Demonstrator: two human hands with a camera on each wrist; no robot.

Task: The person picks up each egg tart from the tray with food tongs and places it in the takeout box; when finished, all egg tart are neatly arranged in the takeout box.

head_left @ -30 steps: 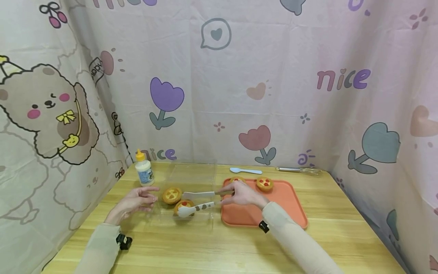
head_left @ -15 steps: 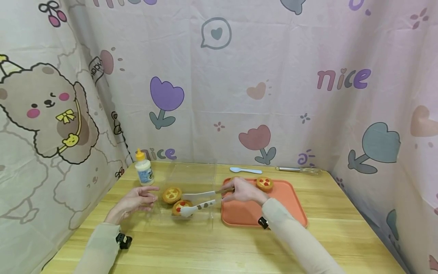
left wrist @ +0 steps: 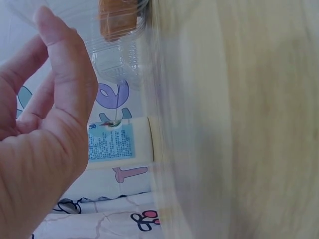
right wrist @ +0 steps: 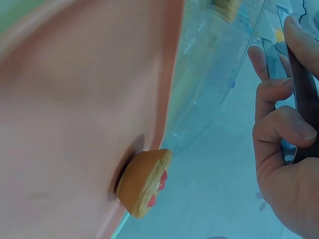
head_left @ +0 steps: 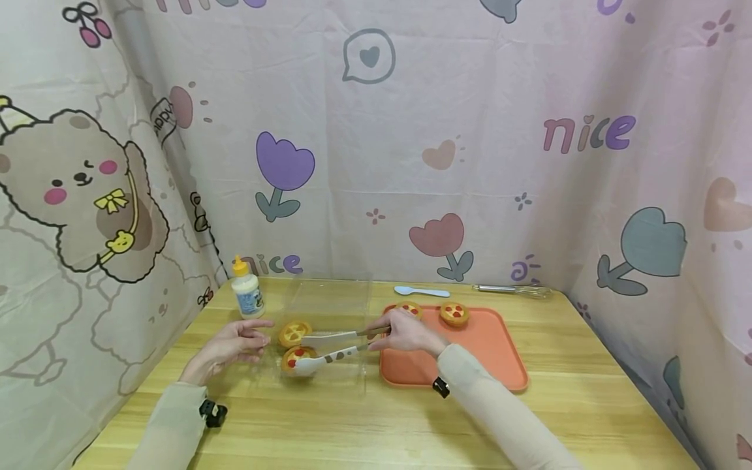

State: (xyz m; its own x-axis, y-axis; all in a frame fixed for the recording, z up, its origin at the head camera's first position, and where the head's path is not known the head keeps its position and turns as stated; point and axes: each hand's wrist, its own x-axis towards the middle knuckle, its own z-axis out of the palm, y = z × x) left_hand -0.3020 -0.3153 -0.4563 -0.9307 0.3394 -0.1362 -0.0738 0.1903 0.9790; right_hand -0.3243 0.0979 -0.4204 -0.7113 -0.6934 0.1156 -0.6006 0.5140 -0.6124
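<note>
My right hand [head_left: 405, 331] grips the handles of a pair of tongs [head_left: 341, 354] with white tips and brown spots, its arms spread. The tips reach into a clear plastic box [head_left: 343, 373] with its lid raised behind. The lower tip overlaps a tart with red topping [head_left: 296, 356]; the upper one lies by a plain yellow tart [head_left: 294, 333] just behind it. My left hand [head_left: 235, 341] is held at the box's left side, fingers loosely bent and holding nothing. In the left wrist view, its fingertips overlap the clear plastic.
An orange tray [head_left: 487, 352] sits right of the box, bearing a red-topped tart [head_left: 455, 314] and another tart [head_left: 409, 308] partly behind my right hand. A yellow-capped white bottle [head_left: 248, 292] stands at back left. A light blue spoon [head_left: 421, 292] and a whisk [head_left: 514, 291] lie along the back.
My right hand and the tongs have shifted left. The red-topped tart in the box has moved left with them, closer under the yellow tart. My left hand has stayed in place.
</note>
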